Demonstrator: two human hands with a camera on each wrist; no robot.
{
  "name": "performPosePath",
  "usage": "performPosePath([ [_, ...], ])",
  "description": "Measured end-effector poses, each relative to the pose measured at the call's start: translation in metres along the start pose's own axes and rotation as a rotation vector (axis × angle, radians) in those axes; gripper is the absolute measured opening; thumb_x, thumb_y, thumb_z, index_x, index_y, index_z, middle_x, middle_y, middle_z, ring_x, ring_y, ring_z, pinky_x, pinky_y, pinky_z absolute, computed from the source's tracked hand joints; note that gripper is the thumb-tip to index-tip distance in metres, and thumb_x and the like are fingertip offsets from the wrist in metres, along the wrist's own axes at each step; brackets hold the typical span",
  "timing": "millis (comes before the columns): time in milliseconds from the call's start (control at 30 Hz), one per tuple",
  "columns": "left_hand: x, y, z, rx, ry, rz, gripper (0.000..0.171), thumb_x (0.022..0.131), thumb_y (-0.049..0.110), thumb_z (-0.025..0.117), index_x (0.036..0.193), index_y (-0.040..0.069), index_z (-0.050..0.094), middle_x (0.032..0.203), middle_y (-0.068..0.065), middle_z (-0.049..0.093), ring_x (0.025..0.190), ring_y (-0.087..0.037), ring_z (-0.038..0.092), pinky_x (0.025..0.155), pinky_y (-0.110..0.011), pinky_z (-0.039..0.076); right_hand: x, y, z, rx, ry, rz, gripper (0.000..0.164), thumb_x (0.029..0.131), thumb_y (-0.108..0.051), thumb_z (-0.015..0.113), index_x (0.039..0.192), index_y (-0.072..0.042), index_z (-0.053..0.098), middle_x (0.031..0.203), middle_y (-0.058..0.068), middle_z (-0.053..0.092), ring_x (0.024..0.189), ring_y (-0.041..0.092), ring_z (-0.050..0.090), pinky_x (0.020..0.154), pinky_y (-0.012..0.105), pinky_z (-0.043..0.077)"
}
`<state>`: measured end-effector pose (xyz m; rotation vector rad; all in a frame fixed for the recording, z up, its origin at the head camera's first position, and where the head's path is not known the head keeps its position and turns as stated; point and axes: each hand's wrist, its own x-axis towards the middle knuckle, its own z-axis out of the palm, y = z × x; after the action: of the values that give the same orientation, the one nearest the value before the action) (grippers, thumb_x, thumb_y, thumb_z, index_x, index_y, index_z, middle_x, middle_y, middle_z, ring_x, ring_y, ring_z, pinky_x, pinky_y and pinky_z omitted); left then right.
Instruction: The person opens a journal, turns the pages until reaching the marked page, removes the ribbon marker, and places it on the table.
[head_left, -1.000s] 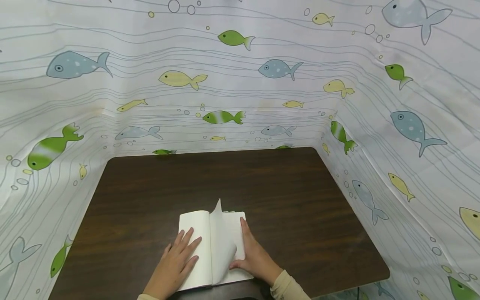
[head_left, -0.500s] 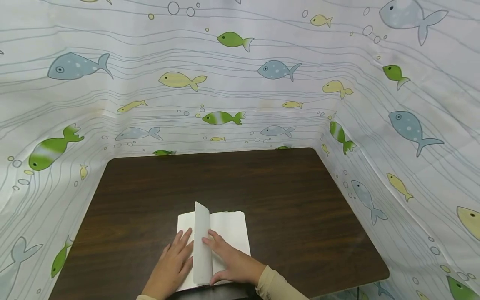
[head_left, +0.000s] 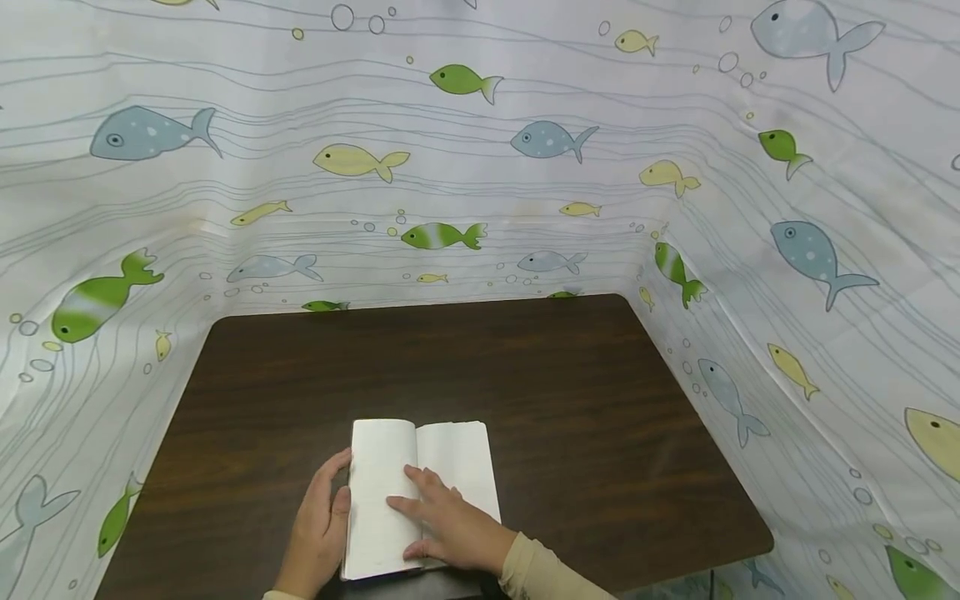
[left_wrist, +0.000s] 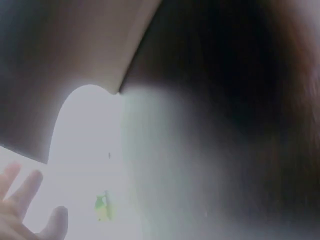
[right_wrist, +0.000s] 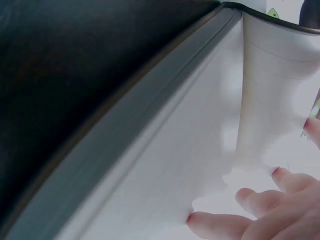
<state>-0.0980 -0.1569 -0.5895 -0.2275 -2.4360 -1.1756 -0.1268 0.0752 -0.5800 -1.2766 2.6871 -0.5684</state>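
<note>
- The page (head_left: pixel 377 533) you had raised now lies down on the left side of the book (head_left: pixel 459 458).
- Your left hand (head_left: pixel 313 529) has left the paper for the book's left edge.
- Your right hand (head_left: pixel 453 525) now reaches past the centre fold.

Head view is taken from above the near side, pitched forward and down, set back enough that the left hand (head_left: pixel 313 521), the right hand (head_left: pixel 453 525), the open book (head_left: pixel 378 467), most of the counter (head_left: pixel 555 400) and the fish-print sheet (head_left: pixel 480 187) beyond are all framed. Right wrist view is mounted close and rolled, aimed along the book, whose page edges are run diagonally; fingers (right_wrist: pixel 220 225) are caught lower right, and book is shared with head. Left wrist view is set very close, mostly filled by blurred surfaces, with only the sheet's print clearly shared with head.
</note>
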Motion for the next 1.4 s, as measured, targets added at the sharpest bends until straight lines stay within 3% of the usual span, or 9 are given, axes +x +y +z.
performPosePath([
  [100,0.002,0.0,-0.001,0.165,-0.047,0.123,0.046,0.093,0.017,0.061,0.137,0.013,0.051,0.147,-0.009,0.043,0.131,-0.031,0.04,0.104,-0.048,0.031,0.002,-0.001,0.0,-0.039,0.015,-0.005,0.064,0.09,-0.058,0.055,0.147,-0.036,0.038,0.16,0.004,0.02,0.141,0.031,0.033,0.088,0.054,0.051],
  [167,0.001,0.001,0.0,0.312,-0.115,0.218,0.047,0.091,0.03,0.062,0.136,0.017,0.054,0.149,-0.008,0.041,0.134,-0.032,0.036,0.094,-0.064,0.028,0.003,-0.002,-0.001,-0.068,0.021,-0.016,0.063,0.09,-0.057,0.055,0.147,-0.036,0.038,0.159,0.005,0.023,0.139,0.031,0.035,0.086,0.053,0.052],
  [267,-0.002,0.003,0.002,0.465,-0.24,0.284,0.05,0.091,0.049,0.057,0.136,0.025,0.054,0.152,-0.005,0.038,0.138,-0.029,0.031,0.093,-0.071,0.023,0.003,-0.002,-0.002,-0.054,0.012,-0.044,0.062,0.093,-0.054,0.052,0.149,-0.034,0.036,0.159,0.007,0.023,0.139,0.03,0.037,0.091,0.049,0.051],
  [333,-0.004,0.005,0.004,0.51,-0.282,0.281,0.051,0.09,0.053,0.058,0.134,0.027,0.056,0.152,-0.003,0.039,0.137,-0.027,0.031,0.093,-0.073,0.022,0.003,0.002,-0.003,0.004,-0.003,-0.051,0.06,0.096,-0.05,0.051,0.15,-0.031,0.035,0.159,0.006,0.023,0.141,0.027,0.035,0.098,0.044,0.048],
  [500,-0.008,0.005,0.005,0.506,-0.282,0.221,0.052,0.085,0.049,0.067,0.133,0.029,0.058,0.152,0.001,0.041,0.137,-0.024,0.034,0.093,-0.071,0.023,-0.008,0.02,-0.001,0.087,-0.033,0.048,0.057,0.097,-0.041,0.055,0.148,-0.022,0.038,0.157,0.003,0.03,0.144,0.023,0.03,0.11,0.044,0.037],
  [600,-0.012,0.003,0.007,0.487,-0.304,0.165,0.052,0.085,0.048,0.067,0.133,0.031,0.057,0.155,-0.001,0.035,0.139,-0.026,0.029,0.094,-0.07,0.023,-0.018,0.034,0.0,0.017,-0.058,0.12,0.062,0.093,-0.042,0.061,0.147,-0.017,0.04,0.156,0.008,0.032,0.144,0.026,0.029,0.111,0.047,0.033],
  [767,-0.016,-0.003,0.011,0.466,-0.324,0.094,0.055,0.087,0.049,0.065,0.137,0.03,0.053,0.157,-0.004,0.029,0.141,-0.03,0.022,0.096,-0.07,0.02,-0.03,0.052,-0.002,-0.08,-0.079,0.162,0.08,0.081,-0.047,0.072,0.146,-0.012,0.041,0.157,0.011,0.029,0.145,0.03,0.025,0.112,0.048,0.032],
  [1100,-0.016,-0.009,0.013,0.459,-0.316,0.109,0.065,0.088,0.051,0.063,0.144,0.025,0.045,0.155,-0.003,0.032,0.138,-0.025,0.025,0.094,-0.066,0.022,-0.042,0.066,-0.003,-0.122,-0.119,0.214,0.109,0.058,-0.056,0.081,0.15,-0.018,0.036,0.16,0.007,0.023,0.147,0.026,0.02,0.108,0.054,0.035],
  [1400,-0.015,-0.011,0.016,0.443,-0.309,0.116,0.065,0.088,0.05,0.063,0.145,0.025,0.044,0.157,-0.003,0.03,0.139,-0.025,0.023,0.093,-0.066,0.023,-0.042,0.066,-0.009,-0.124,-0.138,0.207,0.113,0.055,-0.054,0.083,0.151,-0.019,0.034,0.16,0.006,0.021,0.147,0.027,0.02,0.106,0.055,0.037],
])
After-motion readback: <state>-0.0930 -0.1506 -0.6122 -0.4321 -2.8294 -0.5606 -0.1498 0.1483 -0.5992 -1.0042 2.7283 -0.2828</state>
